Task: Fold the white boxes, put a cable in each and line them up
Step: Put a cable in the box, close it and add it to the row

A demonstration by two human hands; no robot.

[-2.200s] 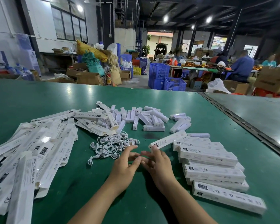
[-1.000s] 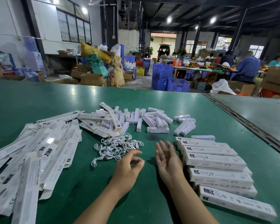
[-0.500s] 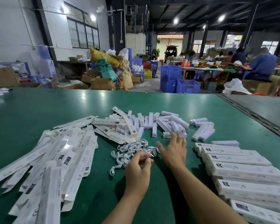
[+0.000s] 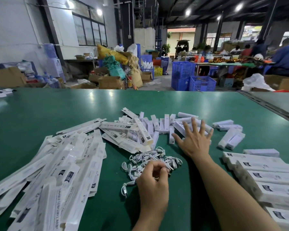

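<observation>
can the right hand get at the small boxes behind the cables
Probably yes. The right hand is open, its fingers spread right over the small boxes, beyond the cables, and nothing lies between hand and boxes.

It was a packing workshop on a factory floor. A broad green-topped counter carried a heap of flat white printed box blanks, a tangle of short white cables and a row of folded white boxes. Beyond it stood stacked blue plastic crates, brown cardboard cartons and stuffed yellow and green sacks. Seated workers sat at a second littered counter under dark steel roof beams and ceiling lamps.
</observation>
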